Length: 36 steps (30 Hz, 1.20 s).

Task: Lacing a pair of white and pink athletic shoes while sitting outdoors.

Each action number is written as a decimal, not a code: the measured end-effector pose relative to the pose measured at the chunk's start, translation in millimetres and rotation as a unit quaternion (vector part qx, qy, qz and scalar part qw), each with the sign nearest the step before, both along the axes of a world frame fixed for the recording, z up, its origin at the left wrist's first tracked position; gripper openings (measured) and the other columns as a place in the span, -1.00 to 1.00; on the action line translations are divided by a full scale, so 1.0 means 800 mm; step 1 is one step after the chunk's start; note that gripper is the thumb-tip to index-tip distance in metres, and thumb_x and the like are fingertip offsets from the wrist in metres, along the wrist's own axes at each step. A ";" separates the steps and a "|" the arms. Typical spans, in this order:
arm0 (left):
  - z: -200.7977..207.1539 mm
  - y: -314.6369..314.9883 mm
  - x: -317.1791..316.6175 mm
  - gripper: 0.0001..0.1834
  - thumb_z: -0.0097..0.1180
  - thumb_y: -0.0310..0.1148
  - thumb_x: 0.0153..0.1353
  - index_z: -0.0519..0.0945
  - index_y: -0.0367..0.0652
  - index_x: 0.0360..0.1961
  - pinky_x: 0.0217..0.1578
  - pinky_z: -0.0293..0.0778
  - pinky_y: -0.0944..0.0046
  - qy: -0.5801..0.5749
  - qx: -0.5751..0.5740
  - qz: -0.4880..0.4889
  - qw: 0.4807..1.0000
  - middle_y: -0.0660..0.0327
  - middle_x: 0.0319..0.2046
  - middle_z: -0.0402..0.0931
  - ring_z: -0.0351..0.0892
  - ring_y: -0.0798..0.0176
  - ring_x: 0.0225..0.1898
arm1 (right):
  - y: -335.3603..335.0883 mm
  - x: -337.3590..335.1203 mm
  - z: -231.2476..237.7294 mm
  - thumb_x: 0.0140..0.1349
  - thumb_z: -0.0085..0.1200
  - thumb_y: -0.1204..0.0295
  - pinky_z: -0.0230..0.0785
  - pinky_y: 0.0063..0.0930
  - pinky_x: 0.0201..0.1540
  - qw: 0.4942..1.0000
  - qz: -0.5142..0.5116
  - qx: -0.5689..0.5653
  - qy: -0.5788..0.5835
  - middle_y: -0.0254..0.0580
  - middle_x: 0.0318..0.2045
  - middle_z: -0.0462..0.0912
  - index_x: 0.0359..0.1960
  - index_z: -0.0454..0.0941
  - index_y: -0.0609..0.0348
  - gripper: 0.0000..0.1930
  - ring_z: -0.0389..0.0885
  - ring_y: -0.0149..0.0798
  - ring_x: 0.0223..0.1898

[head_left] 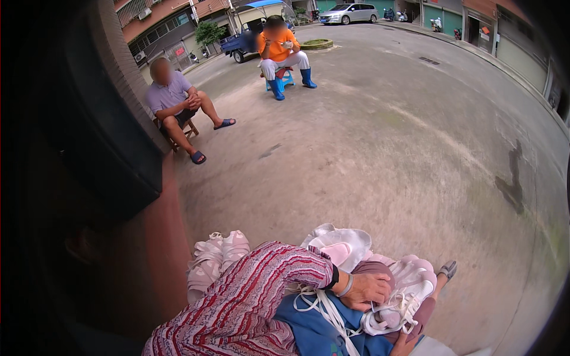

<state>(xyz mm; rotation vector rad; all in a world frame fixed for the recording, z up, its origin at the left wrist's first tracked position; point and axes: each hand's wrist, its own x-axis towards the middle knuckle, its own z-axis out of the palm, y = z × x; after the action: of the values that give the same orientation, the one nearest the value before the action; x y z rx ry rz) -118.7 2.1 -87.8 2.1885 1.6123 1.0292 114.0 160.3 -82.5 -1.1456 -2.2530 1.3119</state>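
On my lap, over a blue apron, rests a pale pink and white lace-up shoe. My left hand, below a striped sleeve with a black band and a silver bracelet, bends over the shoe's laced part. Its thumb and fingers pinch together at a thin white shoelace. Long loose white laces trail across the apron beside it. My right hand shows only partly at the lower edge, close under the shoe; its grip is hidden.
Several pale pink shoes are stacked at my left, and more lie by my right knee. A white plastic bag with something pink lies ahead. Two people sit on stools: one in purple, one in orange. Vehicles stand farther off.
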 end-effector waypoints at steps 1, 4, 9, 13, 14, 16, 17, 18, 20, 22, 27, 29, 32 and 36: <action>-0.001 0.001 0.000 -0.72 0.13 -0.36 -0.12 0.49 -0.16 -0.30 0.21 0.04 -0.17 -0.003 0.002 0.000 1.000 0.12 -0.20 0.44 0.37 0.01 0.04 | 0.000 0.000 0.001 0.20 0.03 -0.12 0.08 -0.18 0.25 1.000 -0.004 -0.012 0.015 0.39 0.14 0.29 0.20 0.15 0.54 -0.13 0.26 0.15 0.18; -0.001 0.002 0.001 -0.73 0.13 -0.36 -0.11 0.49 -0.15 -0.30 0.22 0.03 -0.17 -0.008 0.004 -0.002 1.000 0.13 -0.20 0.44 0.37 0.02 0.04 | 0.000 0.001 0.006 0.18 0.05 -0.12 0.10 -0.19 0.23 0.999 -0.017 -0.033 -0.005 0.39 0.14 0.30 0.19 0.16 0.55 -0.12 0.28 0.13 0.17; 0.000 -0.002 0.000 -0.74 0.13 -0.37 -0.10 0.49 -0.14 -0.30 0.22 0.02 -0.16 -0.005 -0.005 0.001 1.000 0.15 -0.19 0.45 0.37 0.02 0.05 | 0.001 0.001 0.010 0.16 0.07 -0.13 0.13 -0.19 0.21 0.999 0.009 -0.030 -0.029 0.39 0.09 0.34 0.16 0.17 0.56 -0.11 0.31 0.11 0.14; 0.008 -0.004 -0.002 -0.74 0.13 -0.38 -0.10 0.49 -0.13 -0.31 0.22 0.02 -0.16 -0.012 -0.013 -0.003 1.000 0.16 -0.19 0.45 0.37 0.03 0.06 | -0.001 0.000 0.016 0.16 0.08 -0.10 0.13 -0.17 0.20 0.999 0.009 -0.041 -0.020 0.40 0.07 0.34 0.16 0.18 0.56 -0.13 0.32 0.14 0.12; 0.008 -0.003 -0.005 -0.74 0.13 -0.38 -0.10 0.49 -0.12 -0.31 0.22 0.02 -0.16 -0.017 -0.010 -0.008 1.000 0.16 -0.19 0.45 0.37 0.03 0.06 | -0.004 -0.003 0.017 0.16 0.08 -0.10 0.12 -0.17 0.20 0.999 -0.004 -0.030 -0.020 0.41 0.07 0.33 0.15 0.18 0.56 -0.14 0.31 0.15 0.13; 0.005 0.001 0.000 -0.74 0.14 -0.37 -0.10 0.49 -0.12 -0.31 0.22 0.02 -0.16 -0.012 -0.011 -0.012 1.000 0.16 -0.19 0.45 0.37 0.04 0.06 | -0.004 -0.002 0.025 0.16 0.09 -0.10 0.11 -0.15 0.21 0.998 -0.012 -0.043 -0.036 0.41 0.09 0.32 0.15 0.19 0.55 -0.14 0.29 0.18 0.14; 0.005 0.001 0.001 -0.74 0.14 -0.37 -0.10 0.49 -0.12 -0.30 0.22 0.02 -0.17 -0.004 -0.012 -0.009 1.000 0.16 -0.18 0.45 0.37 0.04 0.07 | -0.003 -0.003 0.025 0.16 0.09 -0.10 0.11 -0.15 0.21 0.998 -0.014 -0.046 -0.035 0.41 0.09 0.32 0.15 0.19 0.55 -0.14 0.29 0.18 0.14; 0.004 0.001 0.000 -0.74 0.14 -0.37 -0.09 0.49 -0.13 -0.30 0.22 0.02 -0.17 0.002 -0.011 -0.008 1.000 0.16 -0.18 0.44 0.36 0.04 0.07 | -0.002 -0.004 0.024 0.16 0.09 -0.11 0.11 -0.14 0.22 0.998 -0.016 -0.051 -0.024 0.40 0.09 0.31 0.15 0.19 0.56 -0.13 0.29 0.19 0.14; 0.006 0.002 -0.002 -0.74 0.14 -0.37 -0.08 0.49 -0.13 -0.30 0.22 0.03 -0.17 0.003 -0.013 -0.007 1.000 0.16 -0.18 0.44 0.37 0.03 0.07 | -0.002 -0.004 0.024 0.15 0.08 -0.12 0.10 -0.14 0.22 0.998 -0.019 -0.060 -0.012 0.39 0.10 0.31 0.15 0.18 0.56 -0.12 0.29 0.19 0.14; 0.008 0.000 -0.002 -0.74 0.14 -0.36 -0.08 0.49 -0.14 -0.30 0.22 0.03 -0.17 0.003 -0.013 -0.005 1.000 0.16 -0.18 0.44 0.37 0.03 0.07 | -0.002 -0.004 0.025 0.15 0.07 -0.14 0.09 -0.13 0.23 0.998 -0.026 -0.052 -0.018 0.41 0.12 0.30 0.15 0.19 0.57 -0.11 0.28 0.22 0.15; 0.011 0.000 -0.001 -0.74 0.14 -0.37 -0.07 0.49 -0.15 -0.30 0.20 0.07 -0.15 0.006 -0.009 -0.003 1.000 0.14 -0.18 0.44 0.38 0.02 0.05 | 0.004 0.003 0.005 0.14 0.06 -0.16 0.08 -0.12 0.24 0.999 -0.007 0.010 -0.041 0.44 0.13 0.30 0.16 0.20 0.57 -0.09 0.26 0.26 0.16; 0.010 0.000 -0.002 -0.74 0.14 -0.37 -0.07 0.49 -0.16 -0.29 0.20 0.07 -0.15 0.004 -0.009 -0.004 1.000 0.13 -0.18 0.44 0.38 0.02 0.06 | 0.002 0.000 0.009 0.14 0.07 -0.16 0.07 -0.12 0.25 0.998 0.002 0.024 -0.055 0.45 0.13 0.30 0.17 0.20 0.56 -0.09 0.25 0.27 0.17; 0.008 -0.001 -0.002 -0.74 0.14 -0.37 -0.07 0.49 -0.16 -0.29 0.20 0.07 -0.15 0.001 -0.008 -0.006 1.000 0.12 -0.18 0.44 0.37 0.01 0.07 | -0.005 -0.001 0.014 0.13 0.06 -0.17 0.02 -0.13 0.28 0.997 -0.030 -0.066 0.000 0.44 0.17 0.26 0.20 0.17 0.54 -0.07 0.21 0.27 0.21; 0.011 0.000 -0.002 -0.72 0.13 -0.37 -0.06 0.48 -0.17 -0.27 0.21 0.05 -0.15 -0.005 -0.008 -0.006 1.000 0.11 -0.15 0.44 0.36 0.00 0.08 | 0.004 0.010 -0.012 0.14 0.01 -0.20 -0.07 -0.14 0.33 0.998 -0.034 -0.014 -0.052 0.43 0.24 0.16 0.26 0.13 0.46 -0.06 0.09 0.29 0.28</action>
<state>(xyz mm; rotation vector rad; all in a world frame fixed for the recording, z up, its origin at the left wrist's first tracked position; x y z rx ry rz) -120.1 1.9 -78.7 2.1757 1.5948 1.0190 122.2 163.4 -92.2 -1.3169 -2.2534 1.2902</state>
